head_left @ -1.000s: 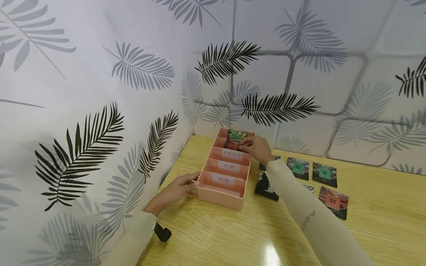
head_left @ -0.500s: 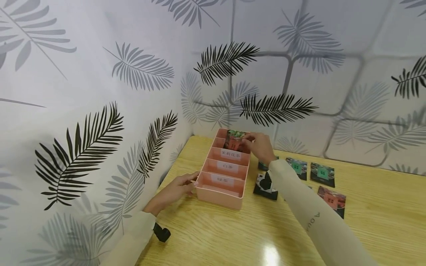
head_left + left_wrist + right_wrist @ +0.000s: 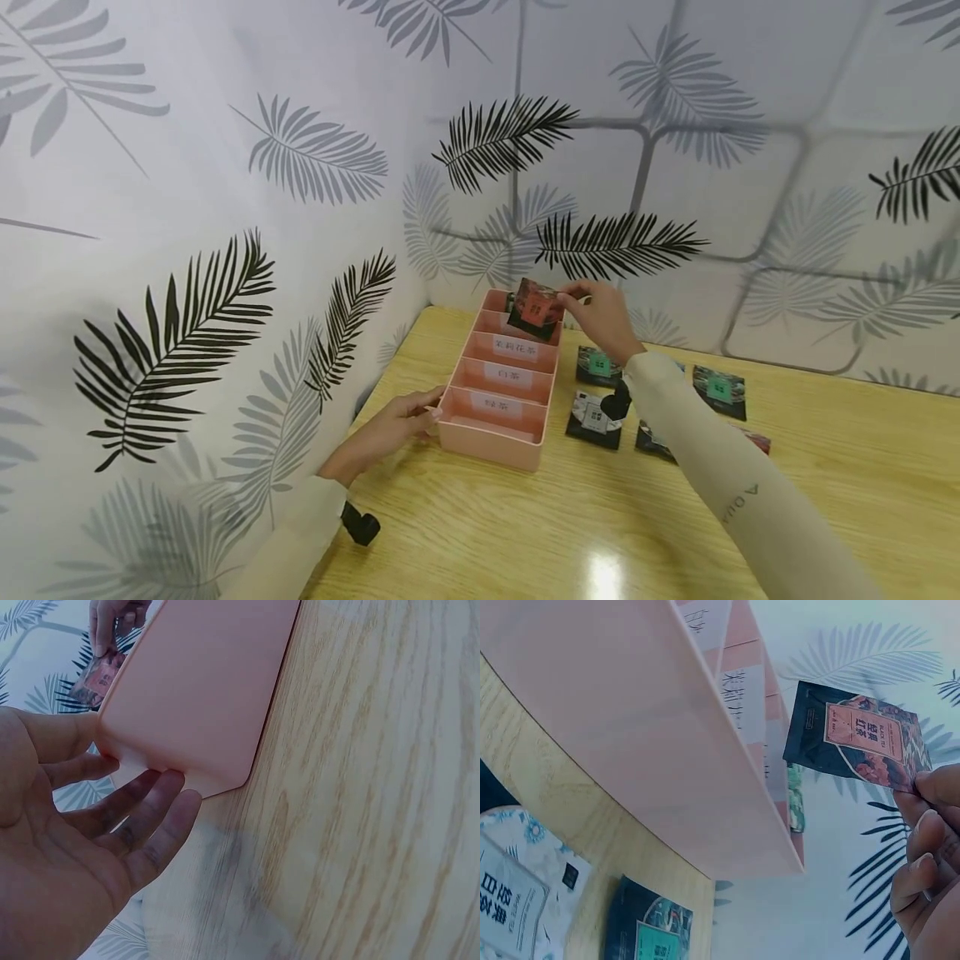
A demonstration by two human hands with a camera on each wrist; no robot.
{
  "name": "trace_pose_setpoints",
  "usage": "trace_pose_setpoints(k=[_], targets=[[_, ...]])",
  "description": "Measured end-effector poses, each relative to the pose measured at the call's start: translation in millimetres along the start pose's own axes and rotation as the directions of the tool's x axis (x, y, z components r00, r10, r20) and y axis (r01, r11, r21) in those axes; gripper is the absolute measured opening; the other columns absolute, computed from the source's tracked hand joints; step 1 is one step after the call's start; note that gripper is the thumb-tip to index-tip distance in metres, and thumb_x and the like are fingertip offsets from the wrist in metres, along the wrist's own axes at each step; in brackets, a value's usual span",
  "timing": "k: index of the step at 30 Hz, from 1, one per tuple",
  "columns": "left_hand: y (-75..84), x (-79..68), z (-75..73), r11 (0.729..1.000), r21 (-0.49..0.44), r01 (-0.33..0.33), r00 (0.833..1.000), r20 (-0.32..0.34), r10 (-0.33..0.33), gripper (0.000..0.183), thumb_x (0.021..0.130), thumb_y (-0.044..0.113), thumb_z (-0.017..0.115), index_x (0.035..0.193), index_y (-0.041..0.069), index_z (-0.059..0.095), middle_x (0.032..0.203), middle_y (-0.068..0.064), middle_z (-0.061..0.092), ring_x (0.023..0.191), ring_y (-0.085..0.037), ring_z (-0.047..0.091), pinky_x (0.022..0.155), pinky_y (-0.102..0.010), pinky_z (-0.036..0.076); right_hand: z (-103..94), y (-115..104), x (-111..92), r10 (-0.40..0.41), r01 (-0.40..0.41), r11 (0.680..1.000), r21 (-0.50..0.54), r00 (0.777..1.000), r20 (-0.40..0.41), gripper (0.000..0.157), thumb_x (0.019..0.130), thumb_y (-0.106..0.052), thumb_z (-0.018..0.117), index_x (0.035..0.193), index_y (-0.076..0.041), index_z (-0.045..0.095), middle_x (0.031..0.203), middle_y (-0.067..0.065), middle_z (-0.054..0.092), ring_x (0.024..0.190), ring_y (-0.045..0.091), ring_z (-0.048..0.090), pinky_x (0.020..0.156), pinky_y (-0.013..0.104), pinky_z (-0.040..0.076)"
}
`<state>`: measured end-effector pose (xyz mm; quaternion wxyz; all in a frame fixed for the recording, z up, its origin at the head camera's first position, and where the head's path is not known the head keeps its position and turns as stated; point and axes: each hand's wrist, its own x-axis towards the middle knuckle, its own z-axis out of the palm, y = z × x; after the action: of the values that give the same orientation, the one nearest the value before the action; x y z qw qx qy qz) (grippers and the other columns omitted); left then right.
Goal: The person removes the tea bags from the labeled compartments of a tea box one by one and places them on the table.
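My right hand [image 3: 602, 312] pinches the corner of a dark tea sachet with a red label [image 3: 536, 308] between thumb and fingers. The sachet is tilted above the back compartments of a pink divided box [image 3: 487, 454]; in the right wrist view the red-labelled sachet [image 3: 864, 733] shows beyond the box rim. A green-patterned sachet [image 3: 796, 799] stands in the rearmost compartment, partly hidden. At the front left corner, my left hand [image 3: 390, 433] touches the outside of the box with loosely bent fingers. In the left wrist view several fingertips [image 3: 174, 780] rest on its wall.
Right of the box, several tea sachets lie on the wooden table: a white-labelled one [image 3: 595, 419], green-labelled ones [image 3: 720, 390] and a red one mostly behind my right sleeve. White labels [image 3: 515, 347] mark the box's dividers. A leaf-patterned curtain [image 3: 330, 167] surrounds the table's back and left.
My right hand has lifted the red sachet up from the back of the box and moved slightly right, turning its label into view. The left hand stays at the box corner.
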<state>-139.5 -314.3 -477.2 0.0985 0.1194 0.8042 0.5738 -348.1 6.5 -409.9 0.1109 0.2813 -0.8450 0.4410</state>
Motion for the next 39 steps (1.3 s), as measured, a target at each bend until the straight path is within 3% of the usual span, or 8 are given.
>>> trace_pose_setpoints(k=[7, 15, 17, 24, 28, 31, 39], targets=[[2.5, -0.7, 0.2, 1.0, 0.008, -0.003, 1.0, 0.003, 0.003, 0.059, 0.112, 0.023, 0.049, 0.162, 0.003, 0.025, 0.167, -0.017, 0.024, 0.14, -0.039, 0.044, 0.1, -0.054, 0.051, -17.5, -1, -11, -0.011, 0.011, 1.0, -0.024, 1.0, -0.01, 0.022, 0.106, -0.025, 0.063, 0.113, -0.007, 0.074, 0.103, 0.011, 0.072, 0.095, 0.026, 0.064, 0.087, 0.046, 0.051], [2.3, 1.1, 0.4, 1.0, 0.004, -0.01, 1.0, 0.008, 0.009, 0.059, 0.112, 0.021, 0.048, 0.162, 0.002, 0.025, 0.167, -0.019, 0.023, 0.14, -0.041, 0.043, 0.101, -0.056, 0.05, -32.3, 8, -31, -0.009, 0.01, 0.999, -0.035, 1.0, 0.004, 0.023, 0.105, -0.028, 0.063, 0.112, -0.01, 0.074, 0.099, 0.009, 0.073, 0.07, 0.025, 0.051, 0.064, 0.04, 0.042], [2.2, 1.0, 0.2, 1.0, 0.008, -0.003, 1.0, 0.005, 0.003, 0.059, 0.112, 0.022, 0.049, 0.162, 0.002, 0.025, 0.167, -0.019, 0.024, 0.14, -0.041, 0.043, 0.101, -0.055, 0.05, -35.9, 11, -37, -0.014, 0.014, 0.999, -0.035, 1.0, 0.014, 0.024, 0.105, -0.03, 0.063, 0.113, -0.01, 0.074, 0.099, 0.008, 0.073, 0.07, 0.024, 0.051, 0.064, 0.039, 0.042], [3.8, -0.4, -0.5, 1.0, 0.015, 0.001, 1.0, 0.004, -0.001, 0.059, 0.112, 0.022, 0.049, 0.162, 0.002, 0.026, 0.167, -0.019, 0.023, 0.141, -0.041, 0.043, 0.102, -0.055, 0.05, -50.2, 20, -55, -0.038, 0.039, 0.997, -0.062, 0.999, 0.01, 0.024, 0.105, -0.03, 0.063, 0.114, -0.01, 0.073, 0.103, 0.007, 0.074, 0.082, 0.022, 0.061, 0.071, 0.042, 0.048], [3.0, -0.8, -1.4, 1.0, 0.009, -0.011, 1.0, 0.016, 0.011, 0.058, 0.112, 0.021, 0.048, 0.162, 0.002, 0.025, 0.167, -0.02, 0.023, 0.141, -0.042, 0.042, 0.102, -0.058, 0.049, -56.1, 24, -65, -0.016, 0.017, 0.999, -0.044, 1.0, 0.015, 0.023, 0.105, -0.03, 0.063, 0.112, -0.01, 0.073, 0.104, 0.009, 0.075, 0.093, 0.024, 0.067, 0.082, 0.047, 0.054], [1.9, 0.1, -2.0, 1.0, -0.004, -0.022, 0.999, 0.027, 0.022, 0.059, 0.112, 0.02, 0.048, 0.162, 0.002, 0.024, 0.167, -0.019, 0.022, 0.141, -0.042, 0.042, 0.102, -0.059, 0.048, -60.0, 26, -75, 0.02, -0.019, 0.999, -0.033, 0.999, 0.028, 0.024, 0.105, -0.032, 0.062, 0.112, -0.01, 0.072, 0.105, 0.009, 0.075, 0.095, 0.025, 0.069, 0.083, 0.049, 0.055], [0.2, 2.1, -0.6, 1.0, 0.008, 0.004, 1.0, 0.015, -0.005, 0.06, 0.112, 0.024, 0.049, 0.163, 0.005, 0.024, 0.167, -0.017, 0.023, 0.143, -0.038, 0.041, 0.102, -0.053, 0.05, -64.8, 32, -102, 0.091, -0.089, 0.995, -0.042, 0.994, 0.068, 0.025, 0.105, -0.036, 0.063, 0.111, -0.014, 0.072, 0.099, 0.004, 0.076, 0.083, 0.021, 0.069, 0.064, 0.037, 0.05]])
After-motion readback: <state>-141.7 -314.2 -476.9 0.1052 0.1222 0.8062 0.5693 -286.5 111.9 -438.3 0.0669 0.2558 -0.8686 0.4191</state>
